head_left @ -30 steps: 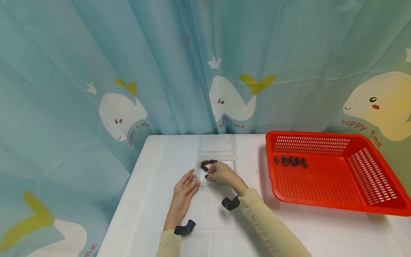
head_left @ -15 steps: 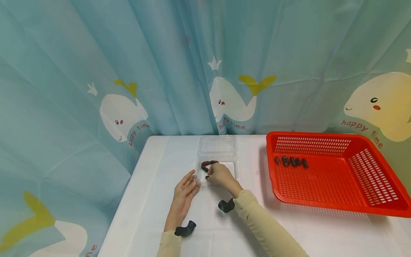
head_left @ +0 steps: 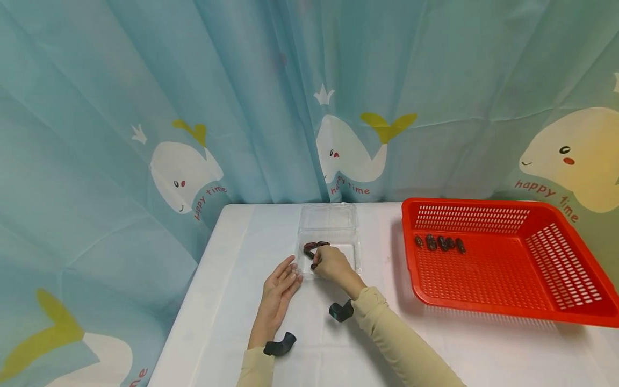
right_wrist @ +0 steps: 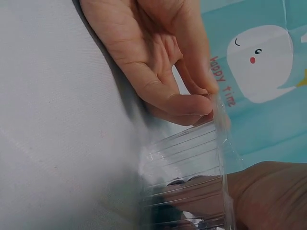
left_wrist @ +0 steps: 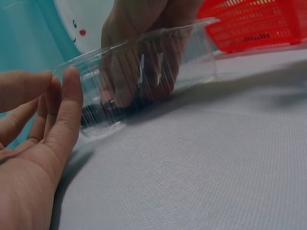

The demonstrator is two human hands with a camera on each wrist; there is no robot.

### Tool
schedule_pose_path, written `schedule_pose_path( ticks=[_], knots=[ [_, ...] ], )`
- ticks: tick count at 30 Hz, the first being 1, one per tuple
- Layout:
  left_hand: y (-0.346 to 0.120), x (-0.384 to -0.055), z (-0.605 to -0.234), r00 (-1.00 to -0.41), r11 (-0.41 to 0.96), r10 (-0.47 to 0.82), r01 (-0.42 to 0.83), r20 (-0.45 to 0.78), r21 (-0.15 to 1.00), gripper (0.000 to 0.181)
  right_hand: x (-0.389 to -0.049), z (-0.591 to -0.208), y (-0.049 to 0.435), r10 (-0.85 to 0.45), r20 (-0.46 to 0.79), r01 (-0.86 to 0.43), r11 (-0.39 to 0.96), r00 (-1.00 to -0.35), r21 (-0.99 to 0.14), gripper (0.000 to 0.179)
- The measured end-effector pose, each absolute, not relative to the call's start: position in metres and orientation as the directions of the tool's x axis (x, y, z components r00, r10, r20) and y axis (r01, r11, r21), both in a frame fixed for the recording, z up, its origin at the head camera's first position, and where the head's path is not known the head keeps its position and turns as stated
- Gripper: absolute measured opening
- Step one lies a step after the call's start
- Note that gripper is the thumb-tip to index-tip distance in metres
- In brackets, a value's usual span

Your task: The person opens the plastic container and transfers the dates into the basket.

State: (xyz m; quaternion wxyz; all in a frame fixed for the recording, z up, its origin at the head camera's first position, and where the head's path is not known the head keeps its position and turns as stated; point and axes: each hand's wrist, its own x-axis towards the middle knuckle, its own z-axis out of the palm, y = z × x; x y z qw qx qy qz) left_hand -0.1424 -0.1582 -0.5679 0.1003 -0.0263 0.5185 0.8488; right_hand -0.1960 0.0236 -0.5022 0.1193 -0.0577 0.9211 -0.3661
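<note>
A clear plastic box (head_left: 349, 250) lies on the white table with its hinged lid (head_left: 329, 217) folded back. My left hand (head_left: 278, 295) pinches the box's near-left rim between thumb and fingers, as the left wrist view shows. My right hand (head_left: 335, 267) reaches down inside the box, its fingertips pinching a dark brown date (head_left: 314, 266) close over the floor near the left wall. Several other dates (head_left: 309, 248) lie just beyond these fingertips, partly hidden by the hand.
To the right stands a red plastic basket (head_left: 488, 277) with a row of several dates (head_left: 442, 243) along its left part. A blue whale-print curtain (head_left: 261, 107) hangs behind the table (head_left: 232, 252).
My right wrist and forearm have swung slightly left, while the fingertips stay at the same place in the box. The left hand keeps its hold on the rim.
</note>
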Motion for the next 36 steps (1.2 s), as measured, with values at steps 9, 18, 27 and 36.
schedule_pose_path(
  ticks=[9,18,27,36],
  knots=[
    [-0.157,-0.142,-0.57,-0.979,-0.434,0.155,-0.187,-0.131,0.881,0.059,-0.198,-0.502,0.028,-0.195,-0.163,-0.026,0.714,-0.967,-0.7,0.015],
    [-0.156,-0.142,-0.568,-0.978,-0.463,0.144,-0.199,-0.148,0.864,0.058,-0.202,-0.496,0.048,-0.183,-0.155,-0.009,0.676,-0.971,-0.737,0.014],
    [-0.158,-0.143,-0.568,-0.978,-0.434,0.153,-0.195,-0.142,0.88,0.057,-0.209,-0.487,0.065,-0.178,-0.151,-0.004,0.659,-0.972,-0.752,0.016],
    [-0.159,-0.142,-0.569,-0.979,-0.419,0.183,-0.165,-0.095,0.893,0.059,-0.205,-0.466,0.084,-0.141,-0.139,0.026,0.603,-0.98,-0.798,0.017]
  ],
)
